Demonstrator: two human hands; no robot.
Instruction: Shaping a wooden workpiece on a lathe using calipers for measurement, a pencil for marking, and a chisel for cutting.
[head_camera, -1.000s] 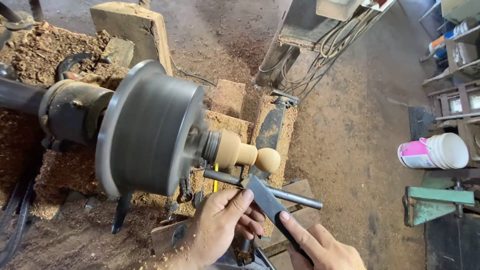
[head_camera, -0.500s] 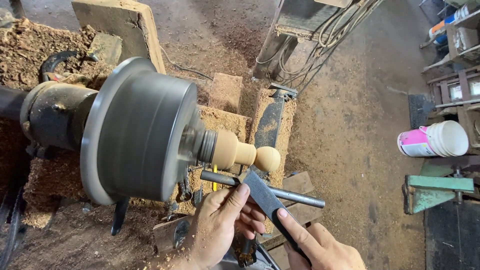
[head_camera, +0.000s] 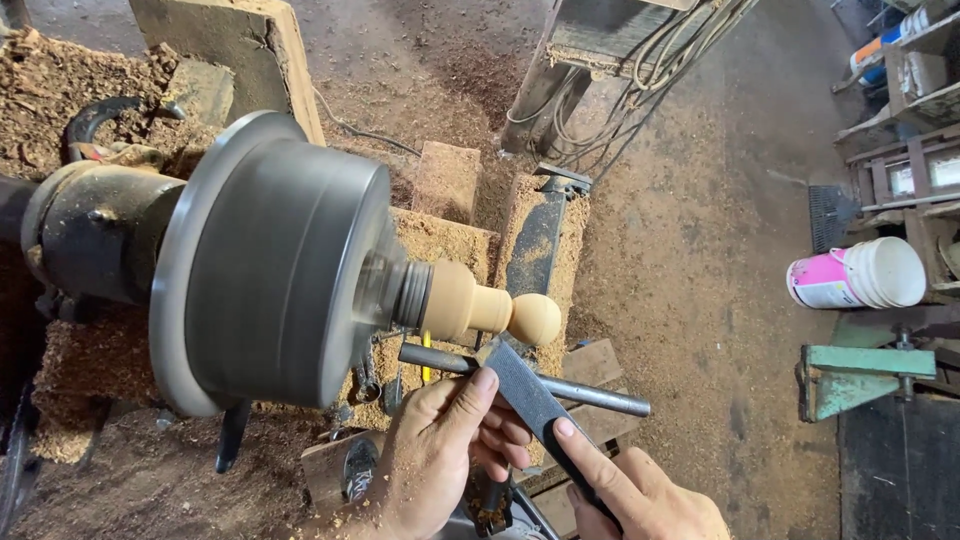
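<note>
Nearest the camera, a flat dark chisel (head_camera: 535, 405) is gripped by both hands. The right hand (head_camera: 640, 495) is closed around the rear of the blade, its index finger laid along the top edge, so that the tool can be steered and pressed from behind. The left hand (head_camera: 440, 455) is set just ahead of it: its fingers (head_camera: 478, 395) are curled down over the blade where it crosses the tool rest bar (head_camera: 590, 395), the thumb pressed on top, so that the steel is pinned against the bar and kept from jumping. The bar is fixed just beside and below the work, which gives the chisel a fulcrum close to the cut.

The tip of the chisel is brought up to the turned wooden piece (head_camera: 485, 308), at the narrow neck between its thick base and its ball end; whether the edge actually touches the wood cannot be told. The piece is held by one end only, in the blurred, spinning grey chuck (head_camera: 275, 260), so its ball end is left free for shaping.

Sawdust (head_camera: 60, 70) is heaped around the lathe and over the floor. Farther off, at the right, a pink and white bucket (head_camera: 855, 275) lies on its side near a green metal stand (head_camera: 850, 375), well apart from the work.
</note>
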